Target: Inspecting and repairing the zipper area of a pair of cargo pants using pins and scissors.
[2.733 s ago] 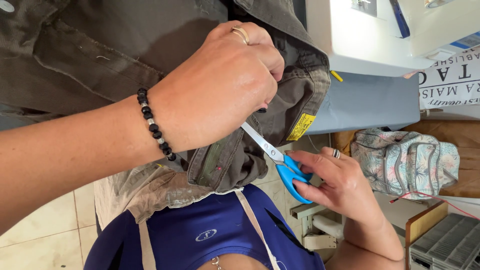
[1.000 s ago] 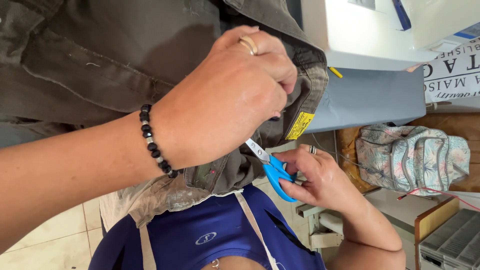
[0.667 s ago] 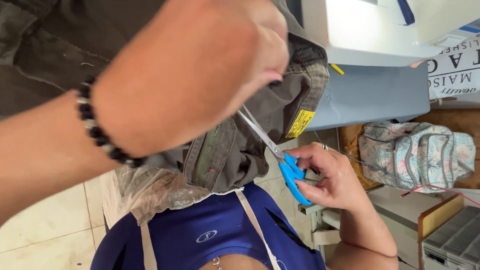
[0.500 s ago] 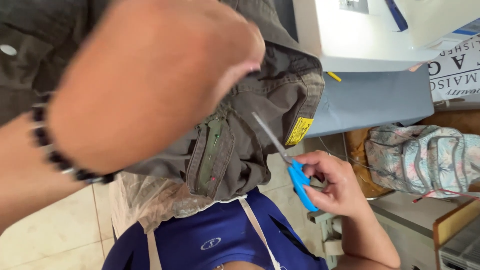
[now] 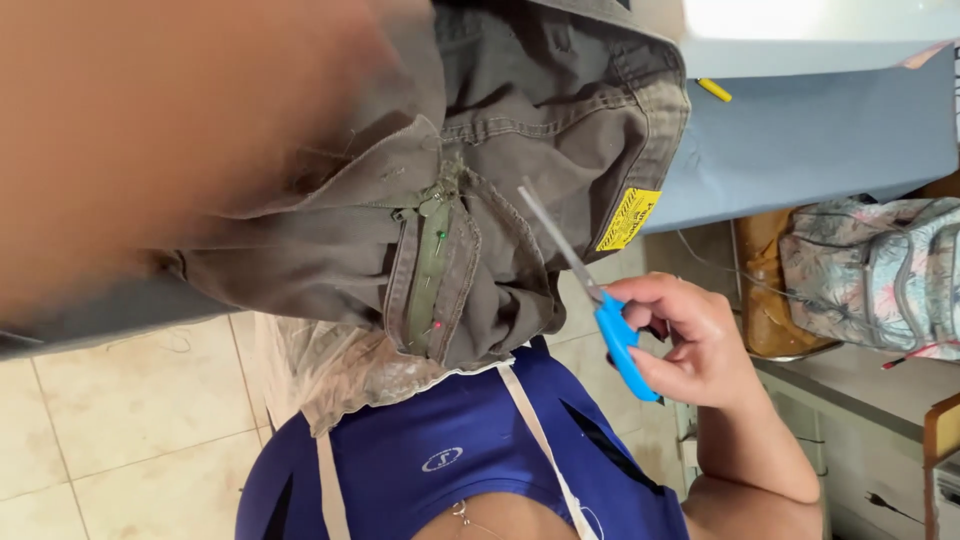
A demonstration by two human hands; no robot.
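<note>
Close to the lens, the left hand point(image 5: 150, 130) is a blur over the olive-grey trousers point(image 5: 520, 160), and whether it grips the cloth cannot be told. The right hand point(image 5: 690, 340) is clenched round the blue handles of small scissors point(image 5: 600, 300), blades together and pointing up at the fly. The trousers hang over the near edge of the blue-covered table point(image 5: 800, 150), zip point(image 5: 425, 270) pinned with coloured-headed pins. Heavy, limp cotton, it probably holds best by the stiff waistband or seams.
</note>
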